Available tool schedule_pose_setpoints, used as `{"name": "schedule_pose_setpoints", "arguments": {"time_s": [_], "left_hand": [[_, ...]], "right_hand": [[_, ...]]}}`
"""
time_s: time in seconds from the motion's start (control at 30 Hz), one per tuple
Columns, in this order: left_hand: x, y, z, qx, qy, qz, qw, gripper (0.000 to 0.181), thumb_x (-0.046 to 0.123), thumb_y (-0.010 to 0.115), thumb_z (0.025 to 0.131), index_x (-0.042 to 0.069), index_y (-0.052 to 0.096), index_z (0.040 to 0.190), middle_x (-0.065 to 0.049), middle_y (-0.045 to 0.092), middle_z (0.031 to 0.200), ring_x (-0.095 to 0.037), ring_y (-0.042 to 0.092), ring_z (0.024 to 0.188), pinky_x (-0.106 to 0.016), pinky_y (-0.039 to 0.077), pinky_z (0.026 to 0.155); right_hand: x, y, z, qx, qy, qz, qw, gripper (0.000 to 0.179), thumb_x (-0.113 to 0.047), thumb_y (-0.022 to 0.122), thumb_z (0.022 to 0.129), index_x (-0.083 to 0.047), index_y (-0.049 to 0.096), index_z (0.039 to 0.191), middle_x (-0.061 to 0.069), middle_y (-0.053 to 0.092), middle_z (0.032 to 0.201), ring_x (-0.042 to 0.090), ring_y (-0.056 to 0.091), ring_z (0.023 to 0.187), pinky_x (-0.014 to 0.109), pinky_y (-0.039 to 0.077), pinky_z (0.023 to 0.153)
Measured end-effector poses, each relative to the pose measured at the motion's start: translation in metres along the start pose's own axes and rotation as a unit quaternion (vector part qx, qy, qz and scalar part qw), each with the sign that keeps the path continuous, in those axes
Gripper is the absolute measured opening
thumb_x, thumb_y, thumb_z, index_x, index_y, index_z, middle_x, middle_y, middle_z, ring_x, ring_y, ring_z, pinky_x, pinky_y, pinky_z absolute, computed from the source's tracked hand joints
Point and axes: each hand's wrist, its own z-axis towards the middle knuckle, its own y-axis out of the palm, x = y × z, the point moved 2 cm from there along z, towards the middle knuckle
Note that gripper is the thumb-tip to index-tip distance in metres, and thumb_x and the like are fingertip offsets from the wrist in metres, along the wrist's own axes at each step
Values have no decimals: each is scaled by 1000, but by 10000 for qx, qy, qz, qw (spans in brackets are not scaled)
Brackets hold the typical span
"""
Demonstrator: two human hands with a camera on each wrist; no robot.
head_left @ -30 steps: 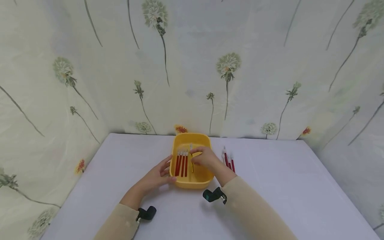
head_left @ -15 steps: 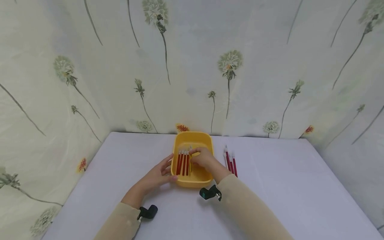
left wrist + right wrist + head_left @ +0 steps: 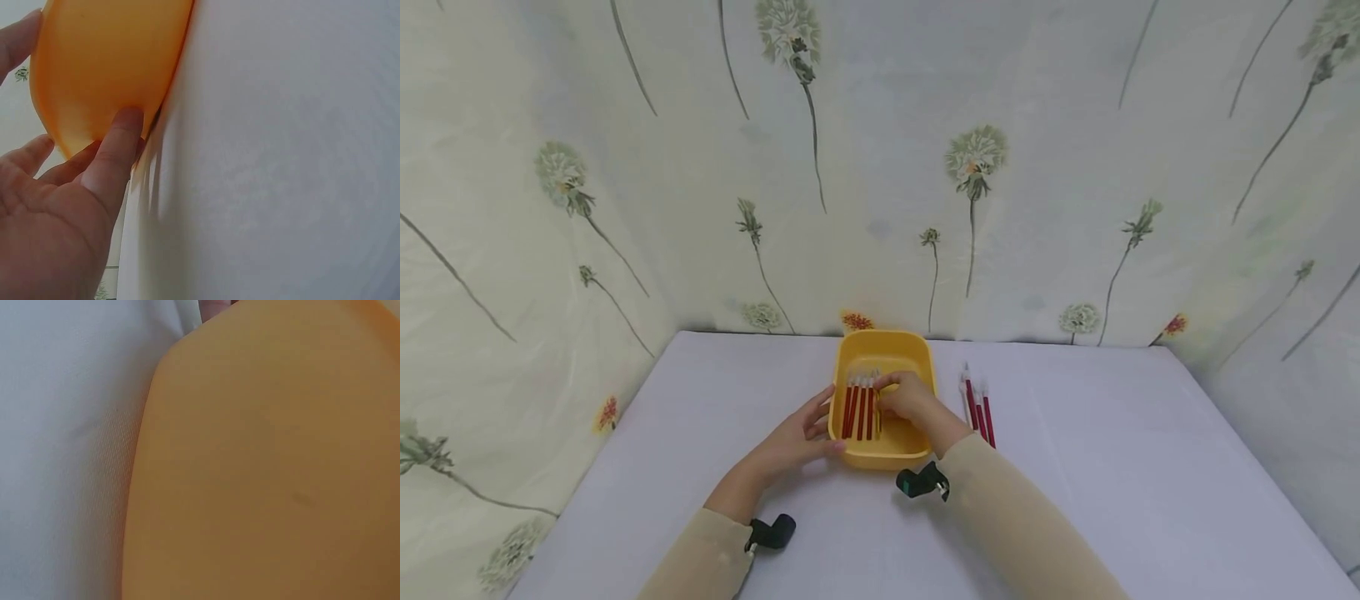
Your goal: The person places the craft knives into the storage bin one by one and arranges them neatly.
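A yellow plastic tray stands on the table. My left hand rests on its left side, with the fingers along the wall and the thumb near the front corner. In the left wrist view, the extended fingers touch the tray's outer wall. Several slim red pens with clear tips lie side by side in the tray's left part. Over the tray, my right hand pinches a slim yellow pen just right of the red row; the fingers partly hide it. In the right wrist view, the tray wall fills most of the frame.
More red pens lie on the white table to the right of the tray, beside my right forearm. A curtain with printed dandelions hangs behind the table's back edge.
My right hand has shifted slightly left with the yellow pen, which now lies closer to the red row. The left hand keeps its place on the tray.
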Motion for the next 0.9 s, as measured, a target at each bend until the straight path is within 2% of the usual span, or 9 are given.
{"name": "schedule_pose_setpoints", "arguments": {"time_s": [0.57, 0.9], "left_hand": [[2, 1, -1, 105, -15, 115, 9999, 96, 34, 83, 83, 37, 24, 159, -9, 34, 160, -32, 40, 143, -52, 35, 113], [2, 1, -1, 26, 77, 95, 9999, 96, 32, 82, 85, 35, 23, 160, -10, 35, 160, -33, 40, 142, -53, 34, 114]], "right_hand": [[2, 1, 2, 6, -165, -284, 9995, 32, 1, 73, 86, -3, 68, 117, 12, 63, 101, 17, 59, 73, 23, 50, 63], [5, 1, 3, 86, -258, -462, 9986, 27, -2, 71, 88, -5, 68, 114, 8, 62, 84, 17, 57, 67, 24, 48, 58]]}}
